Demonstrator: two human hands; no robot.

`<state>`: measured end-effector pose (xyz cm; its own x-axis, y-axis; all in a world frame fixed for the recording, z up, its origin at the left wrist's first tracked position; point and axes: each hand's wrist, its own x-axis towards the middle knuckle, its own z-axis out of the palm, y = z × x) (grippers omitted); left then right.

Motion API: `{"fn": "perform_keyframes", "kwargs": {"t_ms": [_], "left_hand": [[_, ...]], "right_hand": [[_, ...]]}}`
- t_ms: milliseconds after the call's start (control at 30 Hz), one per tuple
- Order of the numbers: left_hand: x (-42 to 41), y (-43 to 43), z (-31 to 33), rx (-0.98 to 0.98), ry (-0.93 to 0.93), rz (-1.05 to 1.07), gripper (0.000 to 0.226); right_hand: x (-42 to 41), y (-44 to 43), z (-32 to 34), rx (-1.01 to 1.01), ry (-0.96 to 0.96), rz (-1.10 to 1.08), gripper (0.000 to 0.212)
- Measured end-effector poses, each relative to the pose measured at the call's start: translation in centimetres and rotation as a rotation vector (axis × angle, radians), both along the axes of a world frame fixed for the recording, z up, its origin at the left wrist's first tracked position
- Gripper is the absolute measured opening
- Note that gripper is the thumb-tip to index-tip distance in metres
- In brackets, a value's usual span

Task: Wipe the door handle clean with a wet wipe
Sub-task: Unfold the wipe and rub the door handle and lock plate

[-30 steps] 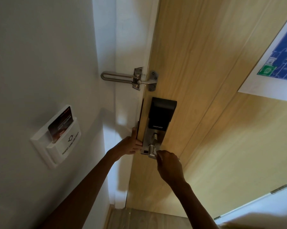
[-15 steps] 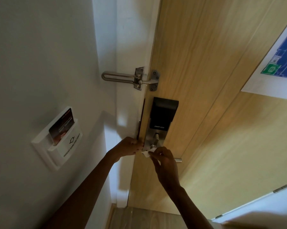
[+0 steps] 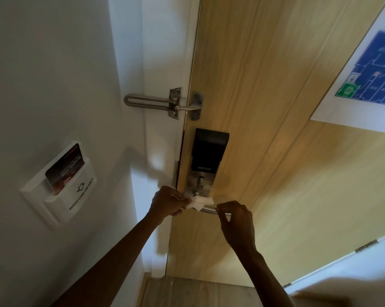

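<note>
Now draped white and crumpled over the steel door handle [image 3: 209,209]: wet wipe [image 3: 199,202], pinched by left hand [image 3: 168,203] fingers. Right hand [image 3: 237,220] fingers closed on the lever's end. Printed above: "SMART LOCK" on the lock [image 3: 208,151].

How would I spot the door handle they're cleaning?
Find the wooden door and the black smart lock near its left edge. Directly below it a slim silver lever, the door handle, juts right, with a white wet wipe draped over it, unlike the looped latch higher up.

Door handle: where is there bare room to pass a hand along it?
The handle shows bare metal only between the wet wipe and the right hand. Crowded at its root: left hand and lock plate. Open door face lies below.
</note>
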<state>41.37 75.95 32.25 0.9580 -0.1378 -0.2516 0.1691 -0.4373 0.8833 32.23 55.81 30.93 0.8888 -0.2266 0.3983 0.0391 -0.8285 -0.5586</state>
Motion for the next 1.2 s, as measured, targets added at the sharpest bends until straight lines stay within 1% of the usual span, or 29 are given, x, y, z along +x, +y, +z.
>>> {"fn": "perform_keyframes", "kwargs": {"t_ms": [67,133,167,200,267,333,400,467,500,533,600,667,733,833,900,967,1033,1067,1200], "left_hand": [[-0.4,-0.4,-0.5,0.147,-0.092,0.045,0.042],[-0.8,-0.3,-0.4,0.335,-0.186,0.092,0.046],[-1.0,-0.3,-0.2,0.383,-0.220,0.110,0.044],[-0.9,-0.3,-0.2,0.388,-0.238,0.123,0.040],[-1.4,-1.0,0.5,0.297,-0.208,0.117,0.038],[-1.9,-2.3,1.0,0.236,-0.189,0.068,0.046],[-2.0,-3.5,1.1,0.237,-0.173,0.042,0.049],[-1.7,-4.2,0.9,0.212,-0.139,0.065,0.044],[-1.5,-4.4,0.7,0.136,-0.080,0.085,0.041],[-1.2,-4.4,0.6,0.017,-0.001,0.111,0.039],[-1.2,-4.3,1.2,-0.199,0.185,0.120,0.040],[-1.1,-3.7,1.3,-0.275,0.261,0.048,0.041],[-1.0,-2.7,1.2,-0.372,0.339,-0.009,0.037],[-0.8,-1.5,0.4,-0.565,0.465,-0.016,0.036],[-0.8,-1.8,0.2,-0.569,0.437,0.019,0.040],[-0.8,-2.7,0.4,-0.467,0.368,0.103,0.046],[-0.8,-3.6,0.8,-0.380,0.326,0.185,0.043],[-0.8,-3.9,1.0,-0.366,0.327,0.207,0.040],[-1.0,-4.0,1.2,-0.428,0.400,0.254,0.042]], "right_hand": [[0.0,-0.8,0.0,0.026,0.016,-0.015,0.009],[0.0,-1.2,0.0,0.101,0.032,-0.022,0.011],[0.0,-1.3,0.1,0.143,0.038,-0.028,0.012],[0.0,-1.4,0.1,0.175,0.041,-0.035,0.012],[-0.1,-1.4,0.0,0.212,0.033,-0.037,0.013],[-0.2,-1.4,-0.3,0.225,0.013,-0.029,0.012],[-0.3,-1.3,-0.4,0.232,-0.002,-0.027,0.012],[-0.5,-1.3,-0.4,0.228,-0.009,-0.025,0.012],[-0.5,-1.2,-0.3,0.227,-0.012,-0.025,0.012],[-0.5,-1.2,-0.3,0.228,-0.016,-0.024,0.012],[-0.6,-1.2,-0.3,0.229,-0.016,-0.022,0.013],[-0.5,-1.2,-0.3,0.226,-0.008,-0.020,0.013],[-0.4,-1.4,-0.5,0.225,-0.004,-0.022,0.013],[-0.2,-1.6,-0.8,0.214,-0.007,-0.020,0.013],[-0.2,-1.6,-0.9,0.206,-0.013,-0.015,0.014],[-0.1,-1.6,-0.9,0.207,-0.009,-0.016,0.015],[-0.1,-1.7,-0.8,0.205,-0.005,-0.015,0.015],[-0.2,-1.7,-0.8,0.202,-0.005,-0.014,0.015],[-0.1,-1.8,-0.6,0.215,0.007,-0.011,0.016]]}}
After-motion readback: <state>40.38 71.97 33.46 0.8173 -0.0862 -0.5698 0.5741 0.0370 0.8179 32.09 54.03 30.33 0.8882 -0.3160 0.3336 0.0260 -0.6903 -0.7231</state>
